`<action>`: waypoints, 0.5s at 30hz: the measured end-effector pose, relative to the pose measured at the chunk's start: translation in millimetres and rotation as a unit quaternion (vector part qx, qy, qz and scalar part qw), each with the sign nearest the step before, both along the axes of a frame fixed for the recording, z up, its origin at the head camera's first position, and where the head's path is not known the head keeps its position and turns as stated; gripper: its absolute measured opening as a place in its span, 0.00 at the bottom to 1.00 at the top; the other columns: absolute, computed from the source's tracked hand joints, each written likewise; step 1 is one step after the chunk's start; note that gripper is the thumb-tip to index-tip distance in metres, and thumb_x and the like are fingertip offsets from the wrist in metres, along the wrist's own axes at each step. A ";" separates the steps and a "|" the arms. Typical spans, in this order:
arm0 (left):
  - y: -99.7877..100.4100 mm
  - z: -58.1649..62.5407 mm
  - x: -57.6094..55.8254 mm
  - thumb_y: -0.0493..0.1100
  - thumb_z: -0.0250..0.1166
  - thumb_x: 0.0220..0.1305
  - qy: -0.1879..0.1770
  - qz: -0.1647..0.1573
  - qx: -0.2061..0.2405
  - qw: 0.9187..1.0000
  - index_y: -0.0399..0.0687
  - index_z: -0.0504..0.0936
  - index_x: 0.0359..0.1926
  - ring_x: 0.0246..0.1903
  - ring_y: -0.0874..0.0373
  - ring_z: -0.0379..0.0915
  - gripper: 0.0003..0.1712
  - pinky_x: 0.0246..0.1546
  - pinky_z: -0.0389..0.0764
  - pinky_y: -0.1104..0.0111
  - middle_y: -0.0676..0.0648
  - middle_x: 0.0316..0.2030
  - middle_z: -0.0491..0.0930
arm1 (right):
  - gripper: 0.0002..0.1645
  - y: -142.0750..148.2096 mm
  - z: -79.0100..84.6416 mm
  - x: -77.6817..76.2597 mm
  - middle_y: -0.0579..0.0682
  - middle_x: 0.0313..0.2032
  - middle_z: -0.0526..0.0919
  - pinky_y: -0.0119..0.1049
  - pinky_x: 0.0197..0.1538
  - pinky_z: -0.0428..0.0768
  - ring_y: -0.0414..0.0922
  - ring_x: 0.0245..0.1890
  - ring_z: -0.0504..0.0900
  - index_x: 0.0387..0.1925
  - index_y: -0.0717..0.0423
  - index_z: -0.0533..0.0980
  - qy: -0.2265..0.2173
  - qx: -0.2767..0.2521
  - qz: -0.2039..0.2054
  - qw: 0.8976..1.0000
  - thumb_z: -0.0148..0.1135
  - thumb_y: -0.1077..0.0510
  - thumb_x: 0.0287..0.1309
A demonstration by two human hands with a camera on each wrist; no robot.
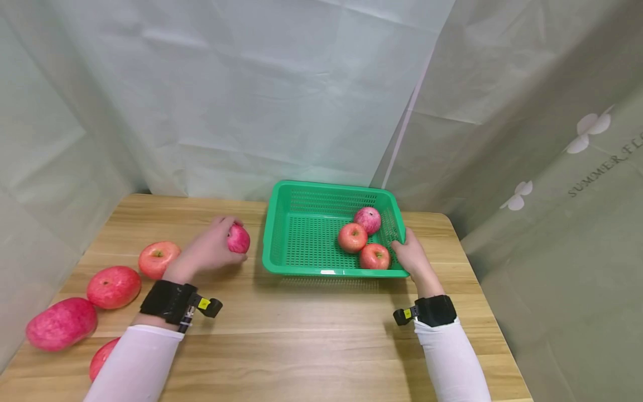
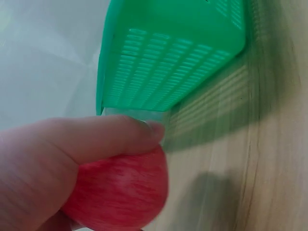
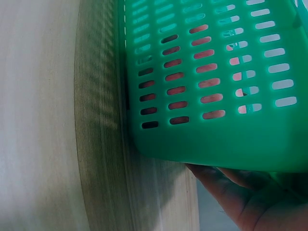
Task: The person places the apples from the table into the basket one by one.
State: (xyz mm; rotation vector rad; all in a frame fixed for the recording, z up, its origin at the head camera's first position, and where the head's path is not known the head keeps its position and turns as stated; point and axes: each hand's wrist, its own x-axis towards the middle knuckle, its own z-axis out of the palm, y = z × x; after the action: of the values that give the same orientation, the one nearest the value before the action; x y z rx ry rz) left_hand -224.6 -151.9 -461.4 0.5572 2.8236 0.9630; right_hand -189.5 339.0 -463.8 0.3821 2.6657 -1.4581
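A red apple point(image 2: 122, 190) is gripped in my left hand point(image 1: 213, 245), thumb along one side, just left of a green plastic basket point(image 1: 268, 229). In the left wrist view the basket's slotted wall stands close beyond that apple. My right hand point(image 1: 413, 254) holds the basket's right rim near the front corner, thumb over the edge; in the right wrist view its fingers go behind the wall. Inside the basket, toward its right side, sit a dark pink apple point(image 1: 368, 220), a lighter apple point(image 1: 353, 238) and another apple point(image 1: 375, 257).
On the table's left side lie an orange-red apple point(image 1: 158, 259), a red apple point(image 1: 114, 287) and a long pink-red apple point(image 1: 61, 324). Another apple point(image 1: 102, 357) is partly hidden by the left sleeve. Pale sheets point(image 1: 301, 100) hang behind and beside the wooden table point(image 1: 311, 340).
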 end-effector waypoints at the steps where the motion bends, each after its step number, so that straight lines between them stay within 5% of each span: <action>1: -0.3 1.4 -0.8 0.47 0.82 0.56 0.001 0.008 0.006 1.000 0.36 0.68 0.69 0.54 0.33 0.77 0.46 0.51 0.84 0.38 0.31 0.59 0.69 | 0.36 -0.1 0.2 0.2 0.67 0.75 0.65 0.63 0.74 0.65 0.63 0.74 0.65 0.81 0.64 0.53 0.000 0.001 0.000 1.000 0.47 0.59 0.79; 7: 1.0 13.8 -5.8 0.49 0.81 0.60 0.036 0.057 0.044 0.997 0.33 0.66 0.71 0.56 0.31 0.75 0.48 0.53 0.83 0.36 0.29 0.61 0.66 | 0.36 0.3 -0.1 0.8 0.67 0.75 0.65 0.64 0.74 0.65 0.63 0.73 0.66 0.81 0.62 0.54 0.002 0.001 -0.003 1.000 0.47 0.59 0.79; 15: 7.8 29.7 -7.6 0.48 0.80 0.60 0.074 0.069 0.056 0.993 0.33 0.67 0.70 0.54 0.32 0.74 0.46 0.49 0.84 0.36 0.29 0.61 0.68 | 0.37 -0.8 -0.7 0.4 0.66 0.76 0.64 0.63 0.75 0.63 0.63 0.76 0.63 0.83 0.61 0.52 0.003 -0.004 -0.003 1.000 0.47 0.59 0.80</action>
State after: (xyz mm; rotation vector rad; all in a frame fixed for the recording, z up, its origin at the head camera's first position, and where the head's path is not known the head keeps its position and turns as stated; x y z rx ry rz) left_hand -232.2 -144.2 -431.7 0.4693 2.9873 1.1579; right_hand -189.1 338.2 -464.5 0.3861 2.6656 -1.4733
